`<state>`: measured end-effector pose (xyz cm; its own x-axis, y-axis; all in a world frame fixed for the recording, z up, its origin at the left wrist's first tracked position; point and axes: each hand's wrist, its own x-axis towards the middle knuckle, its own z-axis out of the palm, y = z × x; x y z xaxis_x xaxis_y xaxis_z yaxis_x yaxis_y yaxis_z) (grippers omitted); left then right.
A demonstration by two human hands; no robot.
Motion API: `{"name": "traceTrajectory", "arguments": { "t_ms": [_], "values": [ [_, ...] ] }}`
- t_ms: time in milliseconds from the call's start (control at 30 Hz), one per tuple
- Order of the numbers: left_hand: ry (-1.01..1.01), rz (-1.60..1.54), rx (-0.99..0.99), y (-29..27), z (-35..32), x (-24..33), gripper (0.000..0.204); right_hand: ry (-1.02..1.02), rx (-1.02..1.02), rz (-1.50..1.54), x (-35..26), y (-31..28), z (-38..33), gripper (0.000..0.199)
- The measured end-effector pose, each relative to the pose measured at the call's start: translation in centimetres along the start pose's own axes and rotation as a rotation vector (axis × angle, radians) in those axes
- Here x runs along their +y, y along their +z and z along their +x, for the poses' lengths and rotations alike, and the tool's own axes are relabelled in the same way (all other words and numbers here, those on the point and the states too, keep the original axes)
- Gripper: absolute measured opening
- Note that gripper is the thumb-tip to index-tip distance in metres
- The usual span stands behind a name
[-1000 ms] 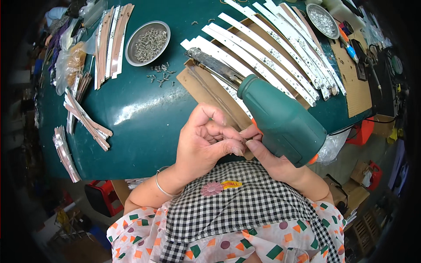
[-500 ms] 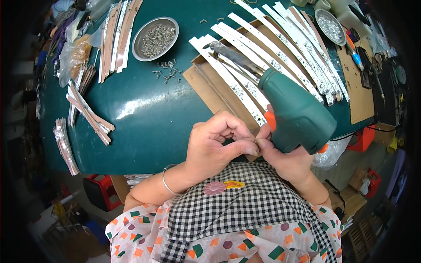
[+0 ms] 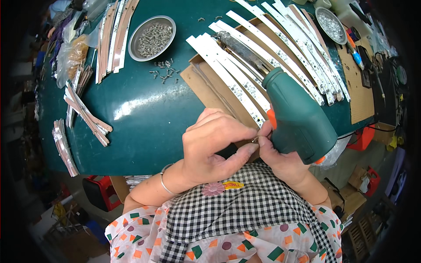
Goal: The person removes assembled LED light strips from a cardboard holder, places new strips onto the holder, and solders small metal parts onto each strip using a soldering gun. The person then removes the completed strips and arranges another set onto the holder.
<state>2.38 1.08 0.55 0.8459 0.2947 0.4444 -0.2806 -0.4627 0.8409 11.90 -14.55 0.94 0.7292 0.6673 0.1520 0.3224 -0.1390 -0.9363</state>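
A green pistol-shaped power tool (image 3: 302, 120) with an orange trigger is held in my right hand (image 3: 287, 164), its nose pointing up and left. From that nose, a dark, worn shaft (image 3: 242, 49) with metal rods lies over white circuit-board strips (image 3: 230, 81). My left hand (image 3: 215, 147) has its thumb and forefinger pinched at the right hand's fingertips. A tiny metal piece (image 3: 255, 140) shows between the two hands; its kind is too small to make out. The right hand's lower fingers are hidden behind the tool.
The strips fan across a shallow cardboard box (image 3: 197, 83). A metal bowl (image 3: 135, 51) of small metal parts stands beyond, with loose parts (image 3: 164, 72) beside it. Strip bundles (image 3: 65, 147) lie at the left. Another bowl (image 3: 320, 13) and a blue-handled tool (image 3: 357, 60) sit far right.
My left hand has opened its curled fingers out and turned over slightly, fingertips still meeting the right hand. A tiny metal piece now shows there. The green tool has shifted slightly.
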Motion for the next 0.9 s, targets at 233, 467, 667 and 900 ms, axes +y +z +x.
{"name": "traceTrajectory", "arguments": {
  "t_ms": [233,467,667,900],
  "values": [
    [0.002,0.074,-0.024,-0.3,-0.1,-0.3,0.016,-0.002,-0.162,0.15,0.5,-0.5,-0.2,0.028],
    [-0.037,0.361,0.159,-1.0,1.5,-4.2,0.01,0.154,0.027,0.243,-0.4,-1.0,0.1,0.026],
    [-0.13,0.48,0.178,-0.8,1.5,-7.3,0.008,0.238,0.064,0.327,-1.0,-3.1,-0.7,0.06],
    [-0.145,0.531,0.145,-0.7,1.7,-7.0,0.009,0.2,0.125,0.302,0.7,-5.2,-2.4,0.066]
  ]
}}
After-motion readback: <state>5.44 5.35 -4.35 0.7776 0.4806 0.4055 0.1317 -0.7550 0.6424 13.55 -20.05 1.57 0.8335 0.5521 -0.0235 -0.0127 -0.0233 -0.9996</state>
